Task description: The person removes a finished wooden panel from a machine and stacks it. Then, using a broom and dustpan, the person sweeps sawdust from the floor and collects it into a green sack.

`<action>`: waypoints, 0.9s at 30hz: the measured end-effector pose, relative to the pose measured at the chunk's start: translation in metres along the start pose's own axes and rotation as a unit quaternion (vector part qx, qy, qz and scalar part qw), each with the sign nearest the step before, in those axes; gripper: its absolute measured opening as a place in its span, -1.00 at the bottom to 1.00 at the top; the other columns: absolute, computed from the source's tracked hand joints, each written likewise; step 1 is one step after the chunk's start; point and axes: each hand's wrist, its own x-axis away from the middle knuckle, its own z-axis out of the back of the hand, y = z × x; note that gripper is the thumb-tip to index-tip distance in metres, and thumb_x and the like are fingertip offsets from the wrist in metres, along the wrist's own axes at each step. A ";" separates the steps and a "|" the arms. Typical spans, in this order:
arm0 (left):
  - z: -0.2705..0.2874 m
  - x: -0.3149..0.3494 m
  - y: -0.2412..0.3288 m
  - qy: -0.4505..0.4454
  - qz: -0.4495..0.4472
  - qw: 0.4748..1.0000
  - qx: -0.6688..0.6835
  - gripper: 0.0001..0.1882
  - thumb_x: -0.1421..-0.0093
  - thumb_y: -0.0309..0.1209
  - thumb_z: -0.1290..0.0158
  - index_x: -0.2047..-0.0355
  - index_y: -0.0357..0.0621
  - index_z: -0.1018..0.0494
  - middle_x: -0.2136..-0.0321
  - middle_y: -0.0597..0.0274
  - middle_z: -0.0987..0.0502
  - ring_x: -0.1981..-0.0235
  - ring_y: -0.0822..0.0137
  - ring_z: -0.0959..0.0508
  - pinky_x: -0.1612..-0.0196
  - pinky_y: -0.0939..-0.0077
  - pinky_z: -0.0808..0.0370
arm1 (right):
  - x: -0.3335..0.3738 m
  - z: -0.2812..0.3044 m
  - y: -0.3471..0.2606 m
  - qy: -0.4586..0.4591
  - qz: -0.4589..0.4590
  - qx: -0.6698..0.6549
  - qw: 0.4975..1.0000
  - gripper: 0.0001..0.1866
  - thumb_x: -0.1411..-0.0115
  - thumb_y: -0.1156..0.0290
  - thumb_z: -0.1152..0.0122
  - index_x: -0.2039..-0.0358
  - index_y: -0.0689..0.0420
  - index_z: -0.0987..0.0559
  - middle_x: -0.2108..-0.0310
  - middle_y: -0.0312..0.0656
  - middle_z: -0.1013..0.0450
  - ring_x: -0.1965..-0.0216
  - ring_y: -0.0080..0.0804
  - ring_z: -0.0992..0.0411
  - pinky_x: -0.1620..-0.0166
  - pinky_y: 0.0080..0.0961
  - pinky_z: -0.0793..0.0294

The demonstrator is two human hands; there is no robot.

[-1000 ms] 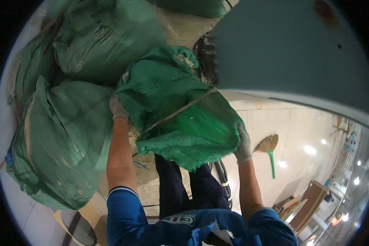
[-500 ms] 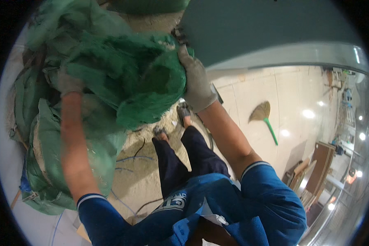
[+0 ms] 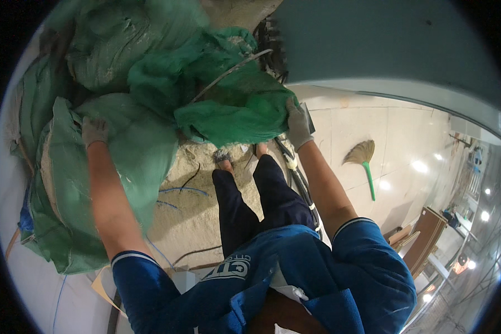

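My right hand [image 3: 299, 125], in a pale grey glove, grips the edge of a loose dark green mesh sack [image 3: 239, 119]. The sack sags to the left from that hand, its folds spread open. My left hand [image 3: 95, 131], gloved too, is closed at the upper part of a large full green sack [image 3: 125, 150] on the left; its fingertips are partly hidden. Behind it, another bulging green sack [image 3: 114, 47] has pale dust on its mesh. A thin grey cable or strip [image 3: 231, 75] crosses over the loose sack.
Pale shavings or sawdust [image 3: 200, 206] cover the floor around my feet. Blue cord [image 3: 183, 190] and black cables [image 3: 300, 186] lie there. A large grey-green machine panel [image 3: 384, 44] stands at the upper right. A green-handled broom [image 3: 367, 167] and leaning boards [image 3: 425, 239] are to the right.
My right hand has moved right and nearer to me, stretching the loose sack that way. My left hand has come away from the loose sack down onto the full sack.
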 end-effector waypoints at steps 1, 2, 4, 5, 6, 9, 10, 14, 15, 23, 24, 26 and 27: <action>-0.007 0.010 0.003 0.032 -0.036 0.998 0.049 -0.48 -0.16 -0.31 -0.12 -0.11 -0.23 -0.35 -0.14 0.00 -0.39 -0.16 0.19 -0.39 -0.18 0.36 -0.34 | -0.003 0.005 -0.001 -0.016 -0.003 0.014 1.000 -0.57 -0.32 0.14 -0.12 0.00 0.25 -0.48 0.18 -0.15 -0.53 0.25 -0.37 -0.52 0.17 -0.44 -0.57; -0.014 0.024 0.012 0.061 -0.095 0.985 0.133 -0.52 -0.19 -0.30 -0.11 -0.09 -0.24 -0.38 -0.13 0.00 -0.40 -0.16 0.20 -0.39 -0.18 0.36 -0.34 | -0.005 0.008 -0.002 -0.037 0.013 0.024 0.999 -0.56 -0.32 0.14 -0.13 -0.01 0.25 -0.47 0.17 -0.14 -0.53 0.25 -0.37 -0.52 0.17 -0.43 -0.57; -0.034 0.062 0.052 0.044 -0.247 0.903 0.349 -0.58 -0.24 -0.29 -0.07 -0.04 -0.26 -0.43 -0.12 0.00 -0.41 -0.15 0.21 -0.40 -0.16 0.37 -0.34 | -0.016 0.011 -0.007 -0.068 -0.011 0.040 0.997 -0.51 -0.31 0.08 -0.13 -0.03 0.25 -0.46 0.14 -0.13 -0.52 0.21 -0.38 -0.52 0.16 -0.45 -0.56; -0.049 0.085 0.080 0.021 -0.341 0.836 0.430 -0.61 -0.27 -0.28 -0.05 -0.02 -0.26 -0.45 -0.11 0.00 -0.42 -0.15 0.22 -0.40 -0.16 0.37 -0.33 | -0.025 0.011 -0.009 -0.084 -0.030 0.045 0.995 -0.49 -0.30 0.06 -0.13 -0.04 0.25 -0.46 0.13 -0.13 -0.52 0.19 -0.38 -0.51 0.16 -0.45 -0.56; -0.068 0.113 0.109 -0.021 -0.300 0.859 0.414 -0.49 -0.17 -0.18 -0.19 -0.05 -0.20 -0.44 -0.09 0.02 -0.44 -0.11 0.21 -0.44 -0.14 0.33 -0.36 | -0.037 0.013 -0.009 -0.099 -0.049 0.050 0.993 -0.48 -0.30 0.04 -0.13 -0.05 0.24 -0.46 0.13 -0.13 -0.51 0.18 -0.38 -0.51 0.15 -0.45 -0.56; -0.132 0.180 0.186 -0.090 -0.456 0.820 0.334 -0.38 -0.10 0.03 -0.19 -0.07 -0.06 -0.42 -0.04 0.00 -0.46 -0.09 0.05 -0.44 -0.11 0.22 -0.39 | -0.085 0.029 0.003 -0.179 -0.066 -0.005 0.982 -0.40 -0.29 -0.03 -0.11 -0.10 0.25 -0.43 0.06 -0.15 -0.50 0.08 -0.38 -0.48 0.06 -0.43 -0.52; -0.157 0.201 0.206 -0.099 -0.461 0.861 0.192 -0.40 -0.12 0.07 -0.13 -0.05 -0.05 -0.44 -0.06 -0.01 -0.45 -0.07 -0.01 -0.44 -0.10 0.16 -0.40 | -0.110 0.037 0.006 -0.134 -0.061 0.014 0.989 -0.38 -0.28 -0.03 -0.10 -0.13 0.24 -0.40 0.01 -0.11 -0.47 0.02 -0.33 -0.45 0.00 -0.40 -0.49; -0.248 0.293 0.231 -0.353 -0.354 0.831 0.244 -0.16 -0.09 0.04 -0.17 -0.29 -0.06 -0.18 -0.24 -0.16 -0.23 -0.23 -0.11 -0.29 -0.23 0.16 -0.25 | -0.175 0.100 0.025 0.035 -0.056 0.511 0.857 -0.27 -0.20 -0.08 -0.15 -0.22 0.17 -0.32 -0.10 -0.02 -0.41 -0.11 -0.16 -0.40 -0.14 -0.26 -0.39; -0.263 0.307 0.231 -0.382 -0.318 0.828 0.260 -0.20 -0.11 0.07 -0.14 -0.26 -0.09 -0.24 -0.23 -0.14 -0.25 -0.19 -0.11 -0.33 -0.20 0.15 -0.27 | -0.185 0.109 0.028 0.128 -0.081 0.716 0.682 -0.24 -0.17 -0.09 -0.17 -0.23 0.14 -0.30 -0.11 -0.01 -0.40 -0.11 -0.13 -0.39 -0.15 -0.22 -0.37; -0.277 0.230 0.219 0.019 -0.173 0.955 0.242 -0.47 -0.05 -0.08 -0.23 0.08 -0.20 -0.48 0.09 -0.14 -0.48 0.03 -0.09 -0.47 -0.01 0.12 -0.42 | -0.212 0.027 0.027 -0.036 0.352 0.665 0.658 -0.34 -0.14 -0.04 -0.23 -0.19 -0.04 -0.34 -0.12 -0.06 -0.34 -0.17 -0.05 -0.26 -0.16 -0.18 -0.33; -0.274 0.208 0.220 0.068 -0.113 0.960 0.248 -0.44 -0.05 -0.07 -0.23 0.06 -0.20 -0.46 0.09 -0.18 -0.46 0.06 -0.11 -0.48 0.02 0.11 -0.44 | -0.214 0.007 0.034 -0.072 0.342 0.665 0.660 -0.32 -0.13 -0.03 -0.25 -0.21 -0.05 -0.33 -0.14 -0.09 -0.31 -0.19 -0.05 -0.25 -0.18 -0.17 -0.32; -0.273 0.169 0.219 0.055 -0.057 0.969 0.232 -0.39 -0.05 -0.06 -0.23 0.01 -0.20 -0.41 0.04 -0.23 -0.41 0.06 -0.13 -0.47 0.02 0.09 -0.44 | -0.217 -0.023 0.057 -0.147 0.331 0.658 0.661 -0.28 -0.10 -0.03 -0.29 -0.23 -0.08 -0.30 -0.19 -0.14 -0.26 -0.22 -0.06 -0.21 -0.20 -0.13 -0.29; -0.276 0.149 0.222 0.087 -0.057 0.967 0.232 -0.37 -0.05 -0.05 -0.23 -0.02 -0.20 -0.39 0.01 -0.25 -0.39 0.06 -0.15 -0.47 0.02 0.08 -0.44 | -0.223 -0.035 0.071 -0.152 0.309 0.704 0.621 -0.25 -0.08 -0.03 -0.31 -0.24 -0.10 -0.28 -0.21 -0.15 -0.23 -0.22 -0.06 -0.20 -0.20 -0.10 -0.28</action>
